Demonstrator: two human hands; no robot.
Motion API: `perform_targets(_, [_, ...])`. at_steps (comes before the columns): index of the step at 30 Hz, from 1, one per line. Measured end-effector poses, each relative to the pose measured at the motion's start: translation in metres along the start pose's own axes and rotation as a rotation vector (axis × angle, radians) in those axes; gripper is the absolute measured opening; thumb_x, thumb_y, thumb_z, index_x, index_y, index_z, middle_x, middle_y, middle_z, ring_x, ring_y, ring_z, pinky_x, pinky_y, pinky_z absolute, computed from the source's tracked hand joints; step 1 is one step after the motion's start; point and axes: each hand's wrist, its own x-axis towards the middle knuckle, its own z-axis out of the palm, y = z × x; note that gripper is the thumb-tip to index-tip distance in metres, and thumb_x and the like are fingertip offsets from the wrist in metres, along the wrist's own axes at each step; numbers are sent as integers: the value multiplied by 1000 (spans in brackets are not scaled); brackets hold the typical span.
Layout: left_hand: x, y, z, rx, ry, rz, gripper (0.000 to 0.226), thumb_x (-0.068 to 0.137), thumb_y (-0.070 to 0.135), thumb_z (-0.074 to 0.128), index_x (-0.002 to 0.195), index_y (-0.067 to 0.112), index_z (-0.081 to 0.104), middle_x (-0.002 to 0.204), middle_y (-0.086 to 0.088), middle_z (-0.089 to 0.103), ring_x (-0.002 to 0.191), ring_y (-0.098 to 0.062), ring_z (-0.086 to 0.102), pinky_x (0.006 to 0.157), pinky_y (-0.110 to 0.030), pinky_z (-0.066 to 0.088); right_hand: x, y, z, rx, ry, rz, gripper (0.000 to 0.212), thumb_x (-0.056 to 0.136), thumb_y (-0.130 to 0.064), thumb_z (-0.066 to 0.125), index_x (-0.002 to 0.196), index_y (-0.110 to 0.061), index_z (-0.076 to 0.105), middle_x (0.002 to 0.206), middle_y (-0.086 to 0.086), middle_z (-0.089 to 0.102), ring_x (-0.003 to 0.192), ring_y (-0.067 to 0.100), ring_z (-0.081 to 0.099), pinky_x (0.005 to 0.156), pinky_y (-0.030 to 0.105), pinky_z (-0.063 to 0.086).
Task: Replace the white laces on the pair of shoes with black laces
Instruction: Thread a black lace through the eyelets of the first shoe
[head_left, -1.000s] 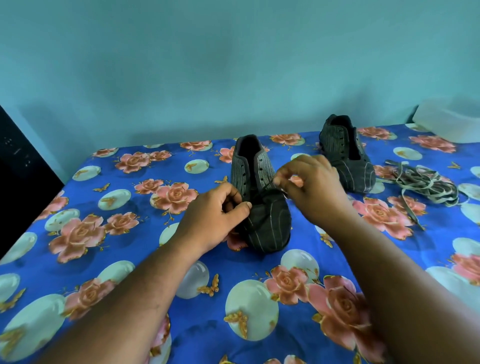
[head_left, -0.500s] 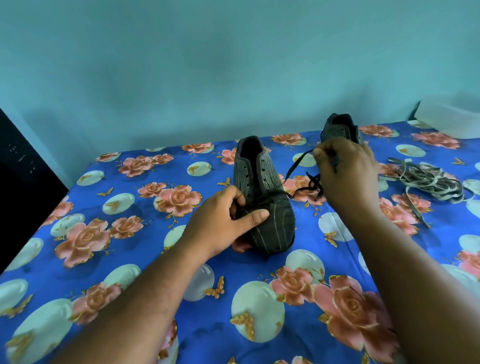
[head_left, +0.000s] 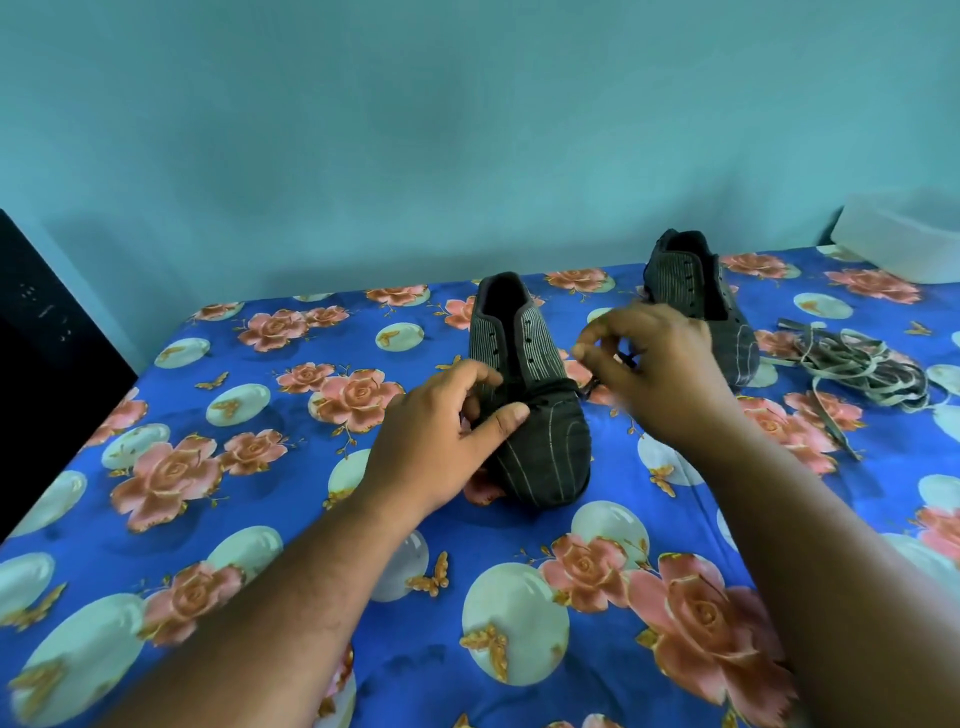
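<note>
Step in hand: threading the black lace (head_left: 553, 387) through the lowest eyelets of the near shoe (head_left: 530, 415), mid-bed. Left hand (head_left: 441, 441) grip clamps the shoe's side; right hand (head_left: 660, 374) pinches the lace end. Next: feed it into the following eyelet.

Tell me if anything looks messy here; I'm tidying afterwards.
Only the removed white laces, lying in a loose tangle on the bedsheet right of the far shoe. Nothing looks damaged.

Floral blue sheet (head_left: 291, 525), two dark shoes (head_left: 535, 410), loose white laces (head_left: 862, 369), white box (head_left: 904, 236)
</note>
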Motion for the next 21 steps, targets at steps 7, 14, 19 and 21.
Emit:
perform_targets(7, [4,7,2,18,74,153,20,92,39,62,99,26,76,82,14,59,74,-9,58,64,-27,46,-3,0,4,5,-172,-116,8,88,-45,75,94,-39,75,83,-19,61,98,13,55,86,36,26])
perform_targets(14, [1,7,5,-157,-39,38,13,99,30,50,92,22,57,79,16,56,74,-5,52,65,-31,42,-4,0,8,-45,-188,-137,17,88,-46,73,104,-41,75,91,-16,61,105,17,52,86,32,20])
perform_targets(19, [1,3,-2,-225,-107,11,10,97,23,52,88,20,56,71,15,54,58,-4,51,56,-27,40,-4,-1,10,-57,-223,-113,21,91,-48,69,110,-43,73,100,-14,64,106,17,49,82,34,25])
perform_targets(21, [1,2,-2,-224,-112,10,7,97,17,56,91,21,58,76,14,56,60,-3,54,57,-25,40,-6,0,11,-18,-221,-93,17,91,-46,70,107,-43,73,100,-14,65,104,17,49,83,37,30])
